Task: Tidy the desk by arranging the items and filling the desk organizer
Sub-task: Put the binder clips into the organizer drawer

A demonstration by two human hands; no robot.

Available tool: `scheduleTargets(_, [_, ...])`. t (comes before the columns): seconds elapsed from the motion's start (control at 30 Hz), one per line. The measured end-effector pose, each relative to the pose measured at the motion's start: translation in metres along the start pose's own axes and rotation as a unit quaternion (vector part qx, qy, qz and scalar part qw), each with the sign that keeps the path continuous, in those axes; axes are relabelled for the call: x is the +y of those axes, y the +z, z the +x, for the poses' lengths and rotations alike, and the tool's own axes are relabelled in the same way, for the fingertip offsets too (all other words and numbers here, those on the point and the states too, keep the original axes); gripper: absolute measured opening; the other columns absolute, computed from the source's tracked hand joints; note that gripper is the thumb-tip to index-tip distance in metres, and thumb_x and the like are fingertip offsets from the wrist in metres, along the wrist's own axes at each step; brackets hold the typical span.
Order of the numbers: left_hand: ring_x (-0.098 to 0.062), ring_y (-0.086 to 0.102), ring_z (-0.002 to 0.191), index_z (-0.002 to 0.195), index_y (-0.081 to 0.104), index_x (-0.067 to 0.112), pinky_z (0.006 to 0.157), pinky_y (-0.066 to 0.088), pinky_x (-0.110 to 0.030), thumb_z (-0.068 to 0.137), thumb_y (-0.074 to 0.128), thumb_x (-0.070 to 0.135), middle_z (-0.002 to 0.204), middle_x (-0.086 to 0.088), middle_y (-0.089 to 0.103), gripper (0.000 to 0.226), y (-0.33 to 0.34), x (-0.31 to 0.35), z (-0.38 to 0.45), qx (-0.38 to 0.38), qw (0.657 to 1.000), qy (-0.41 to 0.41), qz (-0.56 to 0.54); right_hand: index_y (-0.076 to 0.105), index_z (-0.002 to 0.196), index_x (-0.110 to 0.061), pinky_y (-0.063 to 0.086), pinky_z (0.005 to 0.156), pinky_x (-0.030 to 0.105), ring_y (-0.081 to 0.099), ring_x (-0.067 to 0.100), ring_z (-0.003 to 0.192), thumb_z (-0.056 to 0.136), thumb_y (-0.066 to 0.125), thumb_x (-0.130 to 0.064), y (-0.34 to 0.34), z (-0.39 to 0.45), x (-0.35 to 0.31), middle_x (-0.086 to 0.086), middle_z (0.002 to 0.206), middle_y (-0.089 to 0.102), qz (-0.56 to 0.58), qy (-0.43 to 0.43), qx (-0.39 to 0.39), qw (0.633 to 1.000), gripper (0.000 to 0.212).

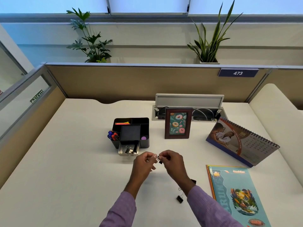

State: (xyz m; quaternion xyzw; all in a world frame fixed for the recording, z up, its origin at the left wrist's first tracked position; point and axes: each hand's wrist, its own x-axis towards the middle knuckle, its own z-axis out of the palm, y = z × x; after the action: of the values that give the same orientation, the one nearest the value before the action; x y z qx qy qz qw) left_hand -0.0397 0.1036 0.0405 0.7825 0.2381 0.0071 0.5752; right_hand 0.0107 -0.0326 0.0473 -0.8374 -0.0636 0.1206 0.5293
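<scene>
A black desk organizer (144, 126) stands mid-desk, with pens (112, 135) in its left slot, sticky notes (122, 123) at the back and a purple cap (143, 138) on the right. Its clear drawer (120, 150) is pulled out with several binder clips inside. Just in front of the drawer, my left hand (144, 161) and my right hand (172, 161) together pinch a small black binder clip (159, 159) above the desk. Another binder clip (179, 199) lies on the desk by my right forearm, and one more (193, 181) peeks out behind that forearm.
A framed donut picture (177, 123) stands right of the organizer. A spiral desk calendar (241, 141) stands at the right, with a stack of colourful booklets (236, 194) lying in front of it. An open cable hatch (188, 104) sits at the back by the partition.
</scene>
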Motion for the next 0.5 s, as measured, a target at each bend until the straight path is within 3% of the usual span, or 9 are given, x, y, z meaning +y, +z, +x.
scheduleTargets(0.1, [-0.013,0.07,0.061,0.093,0.068,0.014,0.057,0.057,-0.026,0.096,0.061,0.024,0.077,0.002,0.074,0.013,-0.005,0.002,0.002,0.007,1.0,0.017,-0.006,0.073,0.085,-0.012,0.046,0.06,0.01,0.064,0.0,0.066,0.084,0.07,-0.007,0.005,0.0,-0.004,-0.003,0.077,0.072,0.009,-0.015,-0.007,1.0,0.005])
scheduleTargets(0.2, [-0.012,0.068,0.057,0.092,0.067,0.014,0.053,0.055,-0.024,0.096,0.062,0.022,0.075,0.001,0.072,0.011,-0.014,0.002,0.007,0.029,0.999,0.007,-0.017,0.07,0.099,-0.016,0.044,0.065,0.007,0.062,-0.004,0.075,0.086,0.07,-0.013,0.008,0.0,-0.001,-0.006,0.093,0.07,0.016,-0.028,0.003,0.999,0.013])
scheduleTargets(0.33, [-0.017,0.06,0.058,0.087,0.069,0.019,0.054,0.052,-0.029,0.093,0.066,0.025,0.072,-0.003,0.069,0.008,-0.044,-0.007,0.025,0.156,0.985,-0.056,-0.05,0.067,0.105,-0.02,0.044,0.068,0.008,0.061,-0.001,0.077,0.088,0.067,-0.015,0.002,-0.001,0.02,-0.006,0.1,0.067,-0.024,-0.026,0.0,0.999,0.017])
scheduleTargets(0.5, [-0.02,0.062,0.08,0.087,0.073,0.015,0.072,0.048,-0.029,0.088,0.071,0.026,0.082,-0.001,0.069,0.011,-0.08,-0.019,0.049,0.244,0.959,-0.114,-0.083,0.064,0.109,-0.023,0.049,0.085,0.033,0.059,0.016,0.095,0.086,0.071,-0.022,-0.018,-0.014,0.081,-0.006,0.106,0.062,-0.177,-0.006,-0.008,0.984,0.025])
